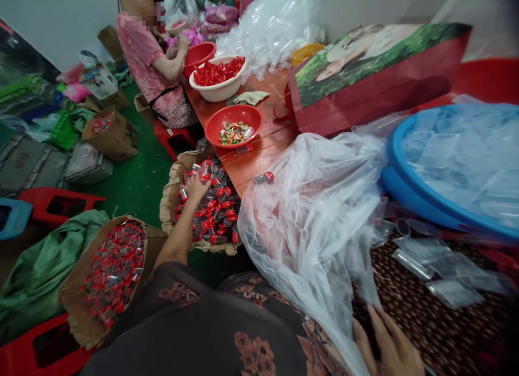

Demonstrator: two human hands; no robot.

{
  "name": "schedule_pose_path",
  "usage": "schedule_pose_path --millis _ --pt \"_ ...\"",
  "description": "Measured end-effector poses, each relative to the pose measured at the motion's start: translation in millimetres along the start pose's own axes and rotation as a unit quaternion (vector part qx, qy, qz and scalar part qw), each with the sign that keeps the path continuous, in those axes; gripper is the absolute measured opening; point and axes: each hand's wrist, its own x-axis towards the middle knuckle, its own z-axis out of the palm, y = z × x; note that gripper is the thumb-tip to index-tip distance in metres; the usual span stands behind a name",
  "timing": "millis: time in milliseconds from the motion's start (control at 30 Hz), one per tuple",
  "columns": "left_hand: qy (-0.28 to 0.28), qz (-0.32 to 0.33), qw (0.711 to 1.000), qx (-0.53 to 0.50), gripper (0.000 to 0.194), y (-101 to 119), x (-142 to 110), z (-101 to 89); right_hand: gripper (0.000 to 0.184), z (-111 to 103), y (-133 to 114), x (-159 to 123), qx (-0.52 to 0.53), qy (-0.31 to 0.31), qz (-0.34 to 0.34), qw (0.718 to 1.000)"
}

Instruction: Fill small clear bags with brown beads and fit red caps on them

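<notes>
My left hand (pixel 197 188) reaches down into a cardboard box (pixel 169 195) on the floor, full of small red-capped packets (pixel 217 206). Its fingers curl onto the packets; whether they grip one is hidden. My right hand (pixel 391 346) rests at the bottom edge with fingers stretched out, touching a large clear plastic bag (pixel 312 219) draped over my lap and the table edge. One loose red-capped packet (pixel 264 177) lies on the orange table (pixel 259 154).
A second box of packets (pixel 111 270) stands lower left. A red bowl of sweets (pixel 233 125), a white bowl of red pieces (pixel 219 76), a red paper bag (pixel 377 79) and a blue basin (pixel 446 170) sit on the table. Another person (pixel 152 62) works opposite. Red stools flank the green floor.
</notes>
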Motion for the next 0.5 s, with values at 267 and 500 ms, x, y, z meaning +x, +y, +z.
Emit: schedule_pose_path --millis 267,500 --pt "-0.004 0.334 0.933 -0.133 0.05 153.7 21.7 3.1 0.042 4.0 1.1 0.6 -0.003 0.016 0.01 1.0" --pt "-0.106 0.23 0.967 -0.008 0.082 234.9 49.2 3.9 0.051 2.2 -11.4 9.2 -0.017 0.04 0.051 0.998"
